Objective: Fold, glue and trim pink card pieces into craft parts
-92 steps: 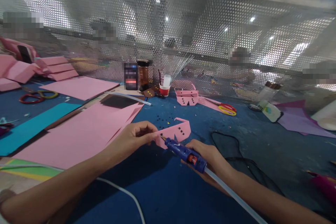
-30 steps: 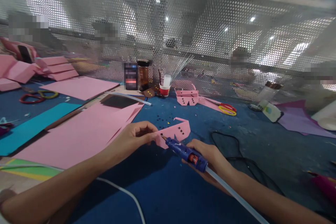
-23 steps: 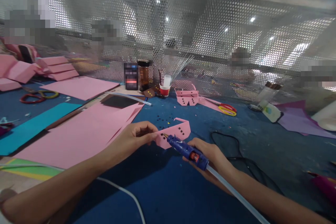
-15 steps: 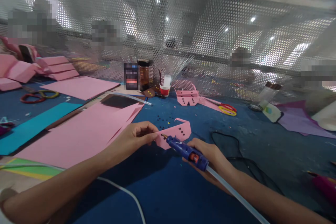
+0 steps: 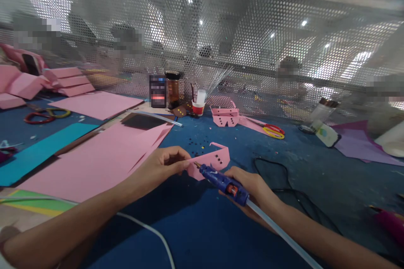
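Pinched in my left hand [image 5: 170,163] is the left end of a pair of pink paper glasses [image 5: 222,154], with small black squares stuck on its front. My right hand [image 5: 249,183] is closed around a blue hot glue gun [image 5: 224,183], a long clear glue stick trailing from its back. The gun's metal nozzle points at the left part of the glasses' front; I cannot tell whether it touches. Loose black bits [image 5: 196,145] lie on the table behind the glasses. Farther back stands another pair of pink paper glasses [image 5: 226,117] with black squares.
Pink paper sheets [image 5: 94,164] and a teal strip [image 5: 47,147] lie on the left. Scissors [image 5: 274,131] rest at back right, by a black cable [image 5: 287,176]. A red-and-white cup [image 5: 198,107], a brown jar [image 5: 173,90] and a phone [image 5: 158,92] stand before the perforated metal screen [image 5: 246,29].
Both hands keep almost the same place. The glue gun's nozzle has shifted very slightly over the front of the pink glasses.
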{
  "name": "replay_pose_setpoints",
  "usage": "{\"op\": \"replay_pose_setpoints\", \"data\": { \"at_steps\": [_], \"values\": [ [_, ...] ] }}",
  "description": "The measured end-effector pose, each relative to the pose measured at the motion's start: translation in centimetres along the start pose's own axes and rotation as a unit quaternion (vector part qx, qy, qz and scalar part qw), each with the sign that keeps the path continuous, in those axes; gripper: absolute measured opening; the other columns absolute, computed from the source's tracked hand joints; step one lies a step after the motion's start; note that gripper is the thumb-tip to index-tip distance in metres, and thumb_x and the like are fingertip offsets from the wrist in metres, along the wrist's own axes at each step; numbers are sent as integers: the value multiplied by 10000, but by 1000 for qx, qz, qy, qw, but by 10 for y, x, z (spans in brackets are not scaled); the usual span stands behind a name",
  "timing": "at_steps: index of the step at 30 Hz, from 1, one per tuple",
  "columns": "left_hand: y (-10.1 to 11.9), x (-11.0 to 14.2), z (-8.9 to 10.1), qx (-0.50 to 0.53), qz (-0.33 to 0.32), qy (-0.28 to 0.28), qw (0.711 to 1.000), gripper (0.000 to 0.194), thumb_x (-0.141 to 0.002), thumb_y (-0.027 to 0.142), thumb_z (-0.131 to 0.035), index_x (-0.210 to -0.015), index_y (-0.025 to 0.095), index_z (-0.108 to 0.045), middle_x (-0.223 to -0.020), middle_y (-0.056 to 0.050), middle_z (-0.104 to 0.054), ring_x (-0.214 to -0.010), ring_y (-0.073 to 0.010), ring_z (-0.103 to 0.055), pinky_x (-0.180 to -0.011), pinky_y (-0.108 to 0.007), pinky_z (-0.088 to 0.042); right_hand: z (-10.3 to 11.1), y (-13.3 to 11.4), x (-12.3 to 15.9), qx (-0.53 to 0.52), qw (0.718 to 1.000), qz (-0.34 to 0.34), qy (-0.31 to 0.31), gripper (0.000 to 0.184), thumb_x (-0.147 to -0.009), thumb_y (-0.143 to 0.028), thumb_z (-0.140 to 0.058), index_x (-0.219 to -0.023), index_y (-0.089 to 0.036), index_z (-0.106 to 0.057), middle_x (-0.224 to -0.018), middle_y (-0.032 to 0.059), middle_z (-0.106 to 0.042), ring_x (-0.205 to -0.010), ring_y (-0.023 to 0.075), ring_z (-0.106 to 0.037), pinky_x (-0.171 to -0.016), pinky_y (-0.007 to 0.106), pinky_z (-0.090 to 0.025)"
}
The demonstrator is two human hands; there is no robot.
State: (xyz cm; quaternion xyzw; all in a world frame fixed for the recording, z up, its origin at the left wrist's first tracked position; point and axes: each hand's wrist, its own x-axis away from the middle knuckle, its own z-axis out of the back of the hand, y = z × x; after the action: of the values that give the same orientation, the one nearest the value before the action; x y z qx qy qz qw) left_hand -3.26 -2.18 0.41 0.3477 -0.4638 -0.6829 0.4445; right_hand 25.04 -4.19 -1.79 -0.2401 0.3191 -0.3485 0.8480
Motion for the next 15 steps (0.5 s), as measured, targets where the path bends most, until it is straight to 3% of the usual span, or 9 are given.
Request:
{"op": "replay_pose_setpoints", "data": {
  "at_steps": [8,15],
  "values": [
    [2,0,-1,2,3,0,1000,324,-902,515,-642,-903,195,-690,-888,-48,-748,-840,-215,-659,-727,-318,-477,3,2,-1,13,1000,6,-27,202,-864,-184,-667,-1058,-234,-645,-964,18,-708,-819,165,-658,-685,221,-491],
    [-2,0,2,14,-4,2,1000,291,-917,485,-643,-912,201,-705,-906,-42,-743,-843,-204,-651,-739,-309,-472,-7,14,1,28,1000,4,14,141,-867,-221,-666,-1007,-227,-654,-881,8,-680,-725,141,-630,-594,197,-456]
  ]
}}
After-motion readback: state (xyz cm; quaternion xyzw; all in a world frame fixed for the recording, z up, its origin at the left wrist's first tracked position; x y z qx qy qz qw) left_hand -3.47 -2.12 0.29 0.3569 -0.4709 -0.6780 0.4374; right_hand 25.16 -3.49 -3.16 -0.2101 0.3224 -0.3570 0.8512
